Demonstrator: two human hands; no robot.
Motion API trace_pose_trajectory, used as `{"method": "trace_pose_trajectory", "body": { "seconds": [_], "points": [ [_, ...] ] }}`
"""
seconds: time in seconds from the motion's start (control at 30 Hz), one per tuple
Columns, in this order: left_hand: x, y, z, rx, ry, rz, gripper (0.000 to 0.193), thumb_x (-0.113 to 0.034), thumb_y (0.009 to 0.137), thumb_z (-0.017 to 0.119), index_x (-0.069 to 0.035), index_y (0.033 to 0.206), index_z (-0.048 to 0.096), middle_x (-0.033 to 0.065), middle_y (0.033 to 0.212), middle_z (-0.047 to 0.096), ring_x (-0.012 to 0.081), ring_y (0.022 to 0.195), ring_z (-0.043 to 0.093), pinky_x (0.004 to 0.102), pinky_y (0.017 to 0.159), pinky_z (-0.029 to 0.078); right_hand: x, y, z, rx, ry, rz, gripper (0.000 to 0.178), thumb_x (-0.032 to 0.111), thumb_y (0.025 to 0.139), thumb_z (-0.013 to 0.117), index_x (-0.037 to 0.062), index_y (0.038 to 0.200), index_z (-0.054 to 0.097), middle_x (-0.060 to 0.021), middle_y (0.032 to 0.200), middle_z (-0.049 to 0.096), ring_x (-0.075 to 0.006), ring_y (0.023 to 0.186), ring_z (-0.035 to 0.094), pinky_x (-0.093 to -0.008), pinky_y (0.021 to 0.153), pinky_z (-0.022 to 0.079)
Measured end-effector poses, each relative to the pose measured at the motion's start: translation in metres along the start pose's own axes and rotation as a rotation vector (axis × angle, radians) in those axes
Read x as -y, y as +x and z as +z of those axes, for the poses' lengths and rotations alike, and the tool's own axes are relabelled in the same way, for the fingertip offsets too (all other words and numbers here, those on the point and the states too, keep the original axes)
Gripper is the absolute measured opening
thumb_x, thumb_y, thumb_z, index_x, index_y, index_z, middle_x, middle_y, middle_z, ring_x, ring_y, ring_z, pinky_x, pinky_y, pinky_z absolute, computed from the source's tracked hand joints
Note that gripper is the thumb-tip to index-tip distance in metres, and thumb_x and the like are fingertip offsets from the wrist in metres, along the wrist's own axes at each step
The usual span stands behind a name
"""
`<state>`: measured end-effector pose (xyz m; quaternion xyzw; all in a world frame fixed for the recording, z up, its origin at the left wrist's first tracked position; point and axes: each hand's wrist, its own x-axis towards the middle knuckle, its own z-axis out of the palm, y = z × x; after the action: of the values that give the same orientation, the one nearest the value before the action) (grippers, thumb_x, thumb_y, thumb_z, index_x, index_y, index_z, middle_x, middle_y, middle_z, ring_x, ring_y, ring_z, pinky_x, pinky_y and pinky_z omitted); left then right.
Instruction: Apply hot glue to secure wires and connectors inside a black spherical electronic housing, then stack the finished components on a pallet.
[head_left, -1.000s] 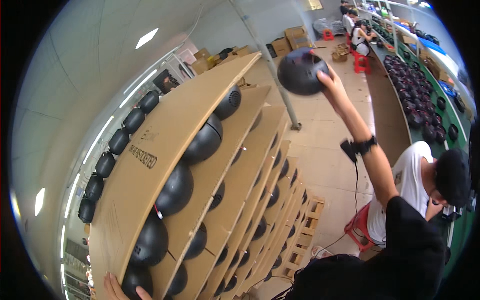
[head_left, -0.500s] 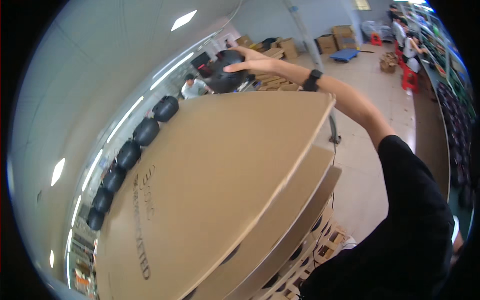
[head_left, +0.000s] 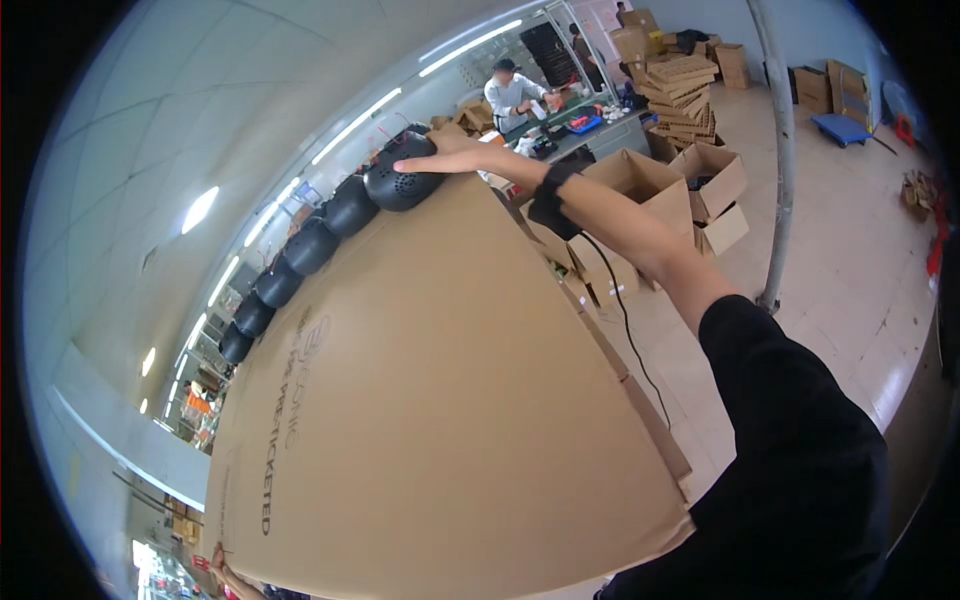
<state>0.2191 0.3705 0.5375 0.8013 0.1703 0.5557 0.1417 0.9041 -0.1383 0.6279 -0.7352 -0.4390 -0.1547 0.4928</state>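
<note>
My right hand [head_left: 440, 155] is closed around a rounded black housing [head_left: 404, 186] with a cluster of small holes, its thumb on the near side. The housing rests at the far end of a large brown cardboard sheet [head_left: 440, 370]. Beside it, several similar black housings [head_left: 311, 246] stand in a row along the sheet's left edge, some with thin red wires showing. Low at the left, my left hand [head_left: 219, 563] grips the sheet's near-left corner. It looks small there, and most of that arm is hidden beneath the sheet.
Past my right arm stand open cardboard boxes [head_left: 640, 190] and a grey metal pole [head_left: 780, 160]. A black cable [head_left: 627, 320] hangs beside the sheet. Farther off, a person in light clothing [head_left: 510, 95] works at a bench. A blue platform cart [head_left: 842, 129] stands at the far right.
The housing in my right hand has come down from the air onto the sheet, at the row's far end. My view has turned rightward, and my left hand now shows at the corner.
</note>
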Motion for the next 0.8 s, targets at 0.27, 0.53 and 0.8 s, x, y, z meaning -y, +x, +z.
{"method": "trace_pose_trajectory", "body": {
  "seconds": [0.27, 0.53, 0.8],
  "points": [
    [-0.011, 0.003, 0.0, 0.062, -0.014, -0.075, 0.045, -0.026, 0.099, 0.031, 0.003, 0.128, 0.049, 0.0177, 0.133, 0.047, 0.0284, 0.128, 0.043, 0.0424, 0.111, 0.03, -0.013, 0.032, 0.017, 0.059, -0.17, -0.028, 0.098, 0.078, 0.077, 0.055, 0.0068, 0.144, 0.044, -0.0207, 0.142, 0.047, -0.0359, 0.134, 0.042, -0.038, 0.111, 0.034],
    [-0.066, -0.013, 0.052, 0.037, 0.349, 0.238, 0.062, -0.001, 0.069, 0.066, -0.001, 0.13, 0.054, 0.0199, 0.127, 0.058, 0.0343, 0.117, 0.055, 0.0406, 0.103, 0.042, 0.184, -0.055, 0.334, 0.663, 0.264, -0.042, 0.065, 0.056, 0.094, 0.047, 0.0047, 0.132, 0.052, -0.0102, 0.128, 0.056, -0.026, 0.116, 0.054, -0.0354, 0.098, 0.042],
    [-0.047, -0.014, 0.056, -0.51, 0.009, 0.428, 0.015, -0.009, 0.084, 0.055, 0.0, 0.096, 0.056, 0.0194, 0.096, 0.056, 0.0396, 0.09, 0.051, 0.0481, 0.083, 0.04, 0.371, -0.344, 0.676, 1.233, 0.488, -0.042, 0.051, 0.045, 0.094, 0.05, 0.0039, 0.122, 0.057, -0.0089, 0.114, 0.059, -0.0223, 0.103, 0.056, -0.033, 0.089, 0.044]
  ]
}}
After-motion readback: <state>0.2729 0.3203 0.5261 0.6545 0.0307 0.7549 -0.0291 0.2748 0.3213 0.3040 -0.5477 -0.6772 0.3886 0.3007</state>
